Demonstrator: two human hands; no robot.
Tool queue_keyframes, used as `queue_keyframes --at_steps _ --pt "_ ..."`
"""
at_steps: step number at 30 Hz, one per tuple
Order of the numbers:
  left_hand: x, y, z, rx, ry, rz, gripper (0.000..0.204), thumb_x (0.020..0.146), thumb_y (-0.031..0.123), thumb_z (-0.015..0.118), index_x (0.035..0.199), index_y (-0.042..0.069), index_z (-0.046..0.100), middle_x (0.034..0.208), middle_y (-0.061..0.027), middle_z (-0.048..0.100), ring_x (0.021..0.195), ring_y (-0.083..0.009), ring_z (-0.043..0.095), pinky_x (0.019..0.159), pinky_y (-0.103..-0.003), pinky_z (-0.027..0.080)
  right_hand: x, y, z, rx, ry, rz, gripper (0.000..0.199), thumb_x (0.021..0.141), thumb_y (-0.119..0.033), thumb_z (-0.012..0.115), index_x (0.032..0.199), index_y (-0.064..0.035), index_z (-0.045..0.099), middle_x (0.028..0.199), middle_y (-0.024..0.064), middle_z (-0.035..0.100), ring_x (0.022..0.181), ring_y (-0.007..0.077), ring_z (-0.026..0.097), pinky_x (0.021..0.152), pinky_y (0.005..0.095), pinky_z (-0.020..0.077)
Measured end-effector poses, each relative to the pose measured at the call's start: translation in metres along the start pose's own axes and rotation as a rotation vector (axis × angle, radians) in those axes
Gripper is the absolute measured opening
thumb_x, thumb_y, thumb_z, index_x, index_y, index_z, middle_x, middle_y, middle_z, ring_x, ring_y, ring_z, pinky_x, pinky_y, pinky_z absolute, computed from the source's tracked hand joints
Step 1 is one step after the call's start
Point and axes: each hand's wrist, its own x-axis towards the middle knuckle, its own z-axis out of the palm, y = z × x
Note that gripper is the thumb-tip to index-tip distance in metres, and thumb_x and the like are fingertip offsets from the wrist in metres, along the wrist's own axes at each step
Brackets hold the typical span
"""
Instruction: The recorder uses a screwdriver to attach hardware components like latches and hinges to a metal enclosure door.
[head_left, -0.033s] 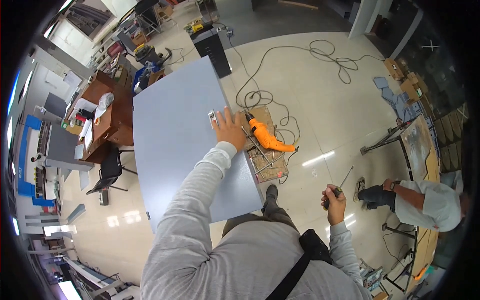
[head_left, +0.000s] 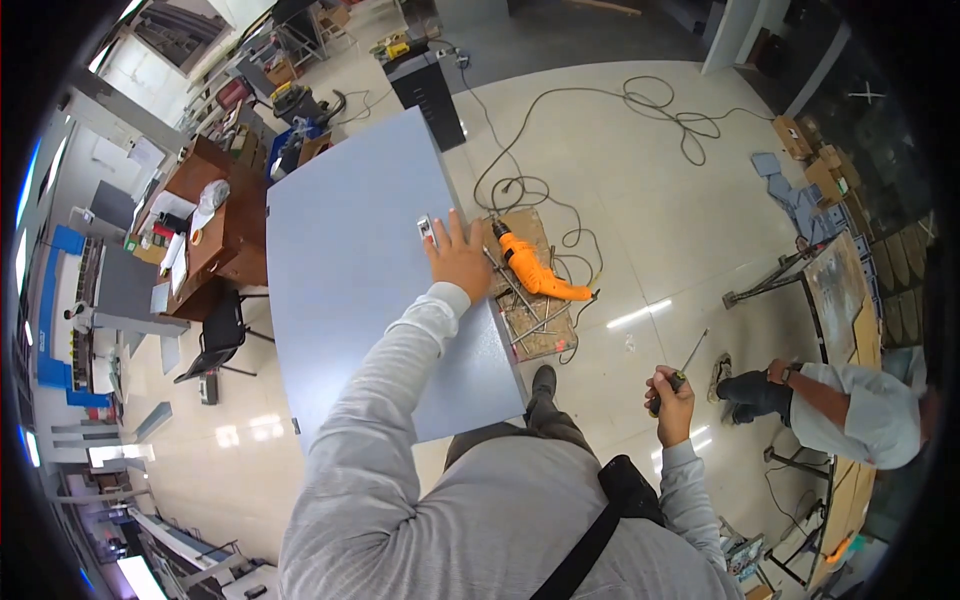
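here, in front of the body and slightly to the left, a broad pale blue-grey panel (head_left: pixel 345 250) with a small silvery fitting (head_left: pixel 425 229) near the right edge. laid on that panel, palm down, fingers spread and grasping nothing, the left grip (head_left: pixel 460 266), with the thumb just beside the fitting; touching it or not, impossible to tell. out to the right, well apart from the panel and above the tiled floor (head_left: pixel 600 400), the right grip (head_left: pixel 671 396), closed around a screwdriver (head_left: pixel 678 380) with a dark and yellow-green handle and a thin shaft slanting up and rightward. just beside the panel's right edge, on a worn wooden stand (head_left: pixel 545 347), an orange drill (head_left: pixel 535 272) near some loose metal rods (head_left: pixel 518 288). beyond the far corner, a black cabinet (head_left: pixel 430 100). farther left, a brown counter (head_left: pixel 232 255) bearing papers, near a black chair (head_left: pixel 222 335). at far right, another person (head_left: pixel 850 405) in a light shirt.
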Motion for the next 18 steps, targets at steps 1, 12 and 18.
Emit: queue_keyframes --at_steps 1,12,18 --pt "-0.005 -0.001 -0.005 -0.035 0.106 0.064 0.072 0.092 0.040 0.059 0.152 0.011 0.033 0.160 -0.0250 0.020 0.145 -0.0474 0.024 0.113 -0.062 0.025 0.005 0.001 -0.007 -0.003 -0.001 0.016 0.028 0.092 -0.018 0.070 0.113 -0.0018 0.062 0.085 0.0078 0.066 0.065 0.0131 0.061 0.054 0.0274 0.0512" --pt "0.060 -0.128 -0.010 -1.158 -0.349 -0.710 0.063 0.090 0.062 0.062 0.085 0.000 0.065 0.077 -0.0097 0.067 0.062 -0.0185 0.065 0.056 -0.031 0.051 0.046 -0.005 0.043 -0.166 -0.307 0.107 0.023 0.092 -0.018 0.066 0.109 -0.0039 0.064 0.085 0.0053 0.067 0.064 0.0095 0.060 0.052 0.0238 0.0488" --pt "0.066 -0.127 -0.016 -0.900 -0.425 -0.572 0.064 0.081 0.065 0.072 0.077 0.001 0.066 0.068 -0.0071 0.066 0.053 -0.0191 0.062 0.052 -0.032 0.050 0.050 -0.011 0.061 -0.279 -0.397 0.075 0.023 0.092 -0.018 0.066 0.110 -0.0033 0.063 0.085 0.0049 0.066 0.064 0.0091 0.059 0.054 0.0239 0.0493"
